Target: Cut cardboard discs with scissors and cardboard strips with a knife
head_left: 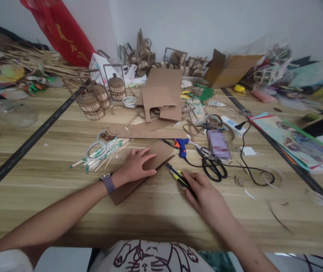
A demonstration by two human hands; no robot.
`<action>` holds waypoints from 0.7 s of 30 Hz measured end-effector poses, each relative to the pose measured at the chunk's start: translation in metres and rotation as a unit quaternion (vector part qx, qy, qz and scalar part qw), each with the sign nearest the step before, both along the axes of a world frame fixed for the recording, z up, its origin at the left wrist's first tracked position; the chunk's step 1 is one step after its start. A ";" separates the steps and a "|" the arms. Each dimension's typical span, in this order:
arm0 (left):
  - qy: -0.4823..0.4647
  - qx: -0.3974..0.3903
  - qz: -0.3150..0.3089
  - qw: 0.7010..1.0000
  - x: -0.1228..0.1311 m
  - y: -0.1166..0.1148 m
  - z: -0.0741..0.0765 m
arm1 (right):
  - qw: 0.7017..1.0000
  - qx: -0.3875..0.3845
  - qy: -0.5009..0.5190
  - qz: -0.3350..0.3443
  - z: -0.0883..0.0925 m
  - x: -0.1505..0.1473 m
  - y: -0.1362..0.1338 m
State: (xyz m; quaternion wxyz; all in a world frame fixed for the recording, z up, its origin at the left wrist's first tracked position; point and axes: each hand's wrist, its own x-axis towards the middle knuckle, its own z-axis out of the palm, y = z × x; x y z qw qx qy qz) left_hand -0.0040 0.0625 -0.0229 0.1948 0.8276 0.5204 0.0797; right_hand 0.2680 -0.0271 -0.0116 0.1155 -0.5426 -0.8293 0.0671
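My left hand point(137, 165) lies spread on a piece of brown cardboard point(163, 153), its fingers apart and pressing on the top face. A watch with a purple strap is on that wrist. In my right hand point(203, 190) is a black and yellow utility knife point(180, 177), the fingers wrapped round its handle. The knife's front end points at the cardboard's right edge; whether the blade touches it I cannot tell. Small brown crumbs are scattered on the wood between the cardboard and the knife. A blue hot glue gun point(182, 147) and black-handled scissors point(214, 168) lie just beyond my right hand.
Bundled paper-wrapped sticks point(105, 153) lie left of the cardboard, a long cardboard strip point(153, 132) behind it. Further back are small lidded stick baskets point(89, 104), more cardboard point(161, 96) and an opened box point(232, 70). A phone point(219, 144) and a black cable point(245, 139) are at right.
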 end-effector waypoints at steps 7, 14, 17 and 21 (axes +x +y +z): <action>-0.002 0.012 -0.002 1.000 0.001 -0.001 -0.007 | 0.998 0.006 -0.062 -0.012 -0.006 -0.009 0.017; 0.001 0.020 -0.006 1.000 0.002 -0.002 -0.007 | 0.995 -0.011 -0.078 0.055 -0.008 -0.036 -0.007; 0.001 0.017 -0.012 1.000 0.003 -0.003 -0.006 | 0.993 -0.010 -0.062 0.095 -0.013 -0.052 -0.020; 0.012 0.023 -0.013 1.000 0.005 -0.005 -0.004 | 0.989 -0.039 -0.052 0.130 -0.017 -0.071 -0.027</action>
